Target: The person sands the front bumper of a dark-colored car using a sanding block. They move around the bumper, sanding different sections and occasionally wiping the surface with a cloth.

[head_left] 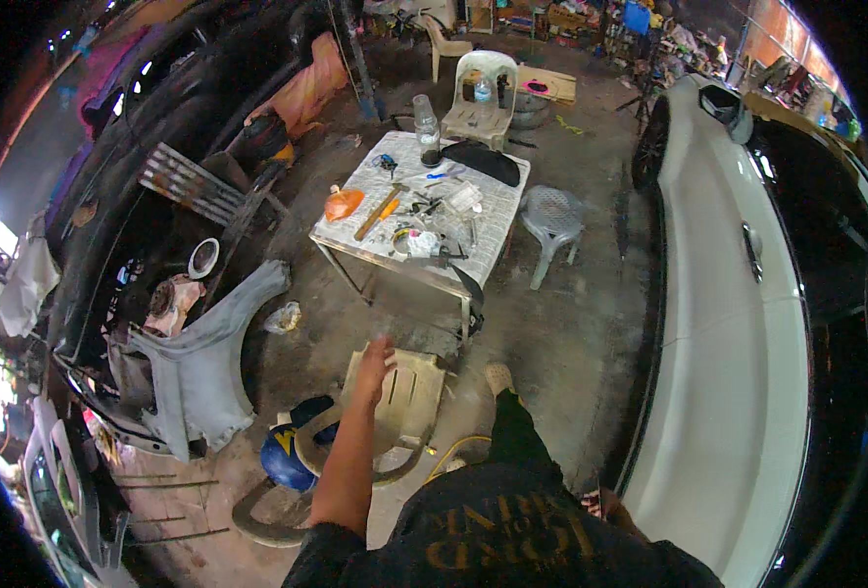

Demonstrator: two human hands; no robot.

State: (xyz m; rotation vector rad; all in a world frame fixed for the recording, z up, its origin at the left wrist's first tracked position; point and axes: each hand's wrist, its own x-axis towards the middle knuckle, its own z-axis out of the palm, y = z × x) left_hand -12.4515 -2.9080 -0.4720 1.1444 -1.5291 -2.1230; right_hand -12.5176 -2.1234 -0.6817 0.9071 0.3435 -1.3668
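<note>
My left hand (377,365) reaches forward with its fingers stretched out and holds nothing. It is over the slatted part of a beige plastic chair (416,390); I cannot tell whether it touches. Low on the right, close to my body, my right hand (594,504) shows only in part beside the dark shirt. Its fingers are too hidden to read. Ahead stands a table with a pale printed cover (350,233). On it lie a hammer (379,214), an orange plastic bag (344,204), a black pouch (483,164) and several small tools, beside a clear bottle (427,132) with dark liquid.
A white car (718,284) lines the right side. On the left are a dark car body (174,108) and a loose grey fender (198,377). A grey stool (551,220) and a white chair (483,93) stand by the table. A blue rounded object (285,459) lies beside the beige chair.
</note>
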